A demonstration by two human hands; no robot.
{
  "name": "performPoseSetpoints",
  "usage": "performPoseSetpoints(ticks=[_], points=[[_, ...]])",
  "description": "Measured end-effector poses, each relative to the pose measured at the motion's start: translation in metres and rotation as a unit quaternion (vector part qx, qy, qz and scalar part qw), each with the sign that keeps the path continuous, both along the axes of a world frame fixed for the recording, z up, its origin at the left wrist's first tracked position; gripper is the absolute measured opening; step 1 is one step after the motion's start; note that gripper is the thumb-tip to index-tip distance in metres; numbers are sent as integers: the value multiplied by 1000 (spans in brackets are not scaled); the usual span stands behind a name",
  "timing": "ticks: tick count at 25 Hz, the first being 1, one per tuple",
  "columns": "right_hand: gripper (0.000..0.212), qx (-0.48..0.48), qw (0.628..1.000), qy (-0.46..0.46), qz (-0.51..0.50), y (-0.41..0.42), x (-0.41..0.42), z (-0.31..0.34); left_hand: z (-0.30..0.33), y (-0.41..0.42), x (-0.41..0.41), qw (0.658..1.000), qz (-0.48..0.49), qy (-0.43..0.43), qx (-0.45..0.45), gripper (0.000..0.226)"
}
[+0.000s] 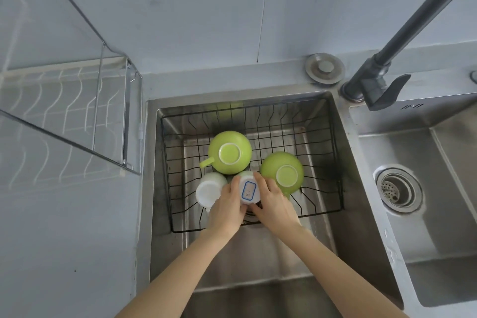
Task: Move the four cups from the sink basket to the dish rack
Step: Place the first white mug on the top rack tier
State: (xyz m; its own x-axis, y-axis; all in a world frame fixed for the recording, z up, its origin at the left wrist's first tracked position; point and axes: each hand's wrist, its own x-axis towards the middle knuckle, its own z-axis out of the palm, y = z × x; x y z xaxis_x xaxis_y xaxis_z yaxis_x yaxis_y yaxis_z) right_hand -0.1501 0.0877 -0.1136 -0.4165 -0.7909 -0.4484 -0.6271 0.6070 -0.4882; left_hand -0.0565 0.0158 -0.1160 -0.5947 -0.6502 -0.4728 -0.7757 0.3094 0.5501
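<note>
A black wire sink basket (333,137) sits in the left sink. Inside it several cups stand upside down: a green cup with a handle (229,152) at the back, a second green cup (282,171) to the right, a white cup (209,188) at the left, and a white cup with a blue-framed label on its base (249,190) in the middle. My left hand (228,210) and my right hand (273,201) clasp the labelled white cup from either side. The wire dish rack (64,108) stands on the counter to the left, holding nothing.
A dark faucet (382,77) rises at the back right between the two sinks. The right sink (438,188) has a round drain strainer (397,188). A round metal cap (324,68) lies on the counter behind the sink. A grey wall runs behind.
</note>
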Motion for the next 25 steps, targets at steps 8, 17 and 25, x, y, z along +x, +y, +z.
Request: performPoseSetpoints(ticks=[8,17,25], points=[[68,-80,995,47,35,20,9,55,53,10,14,995,21,98,16,42],[63,-188,978,52,72,38,28,122,122,19,58,988,-44,148,21,63],[70,-238,961,55,132,32,44,194,177,16,98,966,-20,231,-113,65]])
